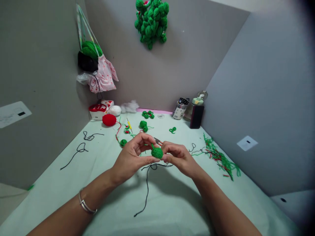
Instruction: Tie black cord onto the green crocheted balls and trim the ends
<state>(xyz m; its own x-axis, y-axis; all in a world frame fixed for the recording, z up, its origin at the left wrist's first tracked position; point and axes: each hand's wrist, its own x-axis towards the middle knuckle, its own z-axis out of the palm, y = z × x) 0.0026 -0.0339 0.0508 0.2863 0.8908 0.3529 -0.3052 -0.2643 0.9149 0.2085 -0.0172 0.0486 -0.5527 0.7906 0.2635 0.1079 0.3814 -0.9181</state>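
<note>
Both of my hands meet above the pale green table (172,203), pinching a small green crocheted ball (157,152) between them. My left hand (131,156) grips it from the left with thumb and fingers curled. From the right, my right hand (180,157) pinches it with closed fingers. A black thread (147,190) hangs down from under the ball and trails over the table toward me. Small snips (158,141) lie just behind my fingers.
Several green crocheted pieces (144,125), a red yarn ball (109,120), white yarn (115,110) and a red-and-white box (98,110) lie at the back. A tin (180,109), bottle (197,105) and dark case (196,116) stand back right. Green scraps (219,157) lie right; black threads (78,150) left. Grey walls enclose the table.
</note>
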